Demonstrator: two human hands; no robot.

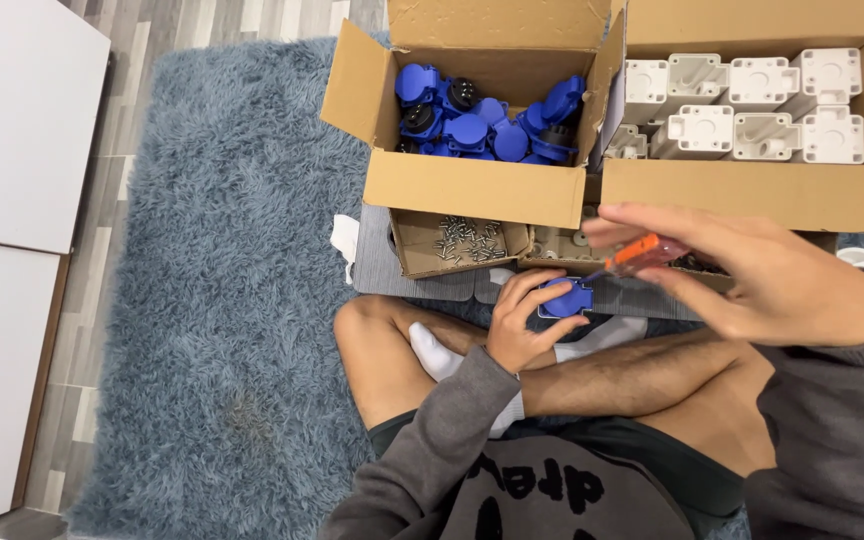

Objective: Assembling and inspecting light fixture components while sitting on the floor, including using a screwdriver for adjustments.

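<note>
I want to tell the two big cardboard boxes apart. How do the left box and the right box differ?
The left box holds blue round parts in a loose heap; the right box holds white square parts in neat rows. The left box is narrower, the right box wider. Both are open brown cardboard boxes, side by side on the blue-grey rug, beyond the person's crossed legs.

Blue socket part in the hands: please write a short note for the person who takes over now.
Left hand: grip closed on a blue socket part, held over the crossed legs.
Right hand: grip closed on an orange-handled screwdriver, tip pointing toward the blue part.
Supplies: more blue parts in the left cardboard box, white housings in the right box, screws in a small tray in front.
Done: nothing finished is visible.
Left: the boxes look nearly full, so most parts seem untouched.
</note>
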